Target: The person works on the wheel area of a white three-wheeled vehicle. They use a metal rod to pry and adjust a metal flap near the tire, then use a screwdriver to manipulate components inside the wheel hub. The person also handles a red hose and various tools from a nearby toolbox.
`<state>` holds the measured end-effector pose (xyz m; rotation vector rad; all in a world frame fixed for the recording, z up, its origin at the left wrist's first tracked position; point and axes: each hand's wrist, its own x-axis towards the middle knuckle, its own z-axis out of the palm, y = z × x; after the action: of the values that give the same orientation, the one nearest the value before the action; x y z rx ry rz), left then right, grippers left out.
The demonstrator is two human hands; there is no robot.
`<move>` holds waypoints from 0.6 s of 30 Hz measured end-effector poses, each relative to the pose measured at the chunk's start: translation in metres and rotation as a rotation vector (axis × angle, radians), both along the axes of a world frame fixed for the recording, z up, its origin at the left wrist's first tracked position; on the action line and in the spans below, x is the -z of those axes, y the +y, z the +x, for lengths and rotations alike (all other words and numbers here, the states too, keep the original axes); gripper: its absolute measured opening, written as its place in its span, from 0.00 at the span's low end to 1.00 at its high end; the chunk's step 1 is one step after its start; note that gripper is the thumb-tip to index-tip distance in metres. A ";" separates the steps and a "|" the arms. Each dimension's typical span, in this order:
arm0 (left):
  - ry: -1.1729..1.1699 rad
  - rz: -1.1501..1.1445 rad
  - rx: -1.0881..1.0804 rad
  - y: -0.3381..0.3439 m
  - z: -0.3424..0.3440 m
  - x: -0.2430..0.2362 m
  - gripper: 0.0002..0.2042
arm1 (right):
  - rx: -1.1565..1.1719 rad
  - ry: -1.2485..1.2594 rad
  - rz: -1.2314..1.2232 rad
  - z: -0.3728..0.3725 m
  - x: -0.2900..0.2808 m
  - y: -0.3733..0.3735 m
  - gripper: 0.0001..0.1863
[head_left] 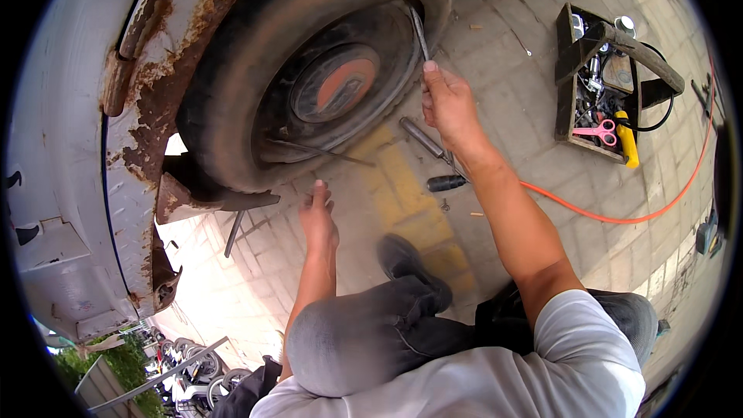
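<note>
A dusty black tire (224, 101) on a dark wheel rim with an orange-red centre (346, 83) fills the upper left. My right hand (451, 104) is closed around the lower end of a metal tire lever (419, 35). The lever's far end goes in between tire and rim at the upper right. A second, thinner lever (329, 153) sticks out of the rim's lower edge. Just below it, apart from it, is my left hand (317, 213), thumb and index finger raised and the other fingers loosely bent. It holds nothing I can see.
Rusty vehicle bodywork (155, 108) borders the wheel on the left. On the paving lie a metal bar (420, 138), a black-handled tool (446, 183) and an orange hose (619, 220). A wooden toolbox (563, 112) with pink scissors (597, 132) stands at the right.
</note>
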<state>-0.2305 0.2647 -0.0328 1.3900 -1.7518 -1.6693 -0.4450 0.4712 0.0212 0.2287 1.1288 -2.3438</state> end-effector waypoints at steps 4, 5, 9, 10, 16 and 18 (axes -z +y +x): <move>-0.126 0.095 0.287 0.009 -0.042 0.050 0.27 | 0.087 -0.035 -0.031 0.014 -0.001 -0.017 0.19; -0.117 0.080 0.250 0.002 -0.046 0.057 0.27 | 0.088 -0.039 -0.043 0.016 -0.002 -0.024 0.19; -0.065 -0.064 0.465 0.019 -0.045 0.056 0.18 | 0.081 0.023 -0.022 0.010 0.008 -0.017 0.19; -0.042 -0.077 0.567 0.029 -0.038 0.057 0.16 | 0.123 0.057 -0.018 0.009 0.015 -0.016 0.19; -0.057 -0.074 0.945 0.081 0.007 0.035 0.12 | 0.349 0.664 0.461 0.006 0.050 -0.031 0.18; -0.071 -0.204 0.985 0.089 -0.001 0.003 0.12 | -0.169 0.553 0.493 -0.006 0.032 0.001 0.17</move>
<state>-0.2315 0.3538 -0.0360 0.4716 -2.8045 -1.7476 -0.4506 0.4718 -0.0103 -0.3579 1.9016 -1.9913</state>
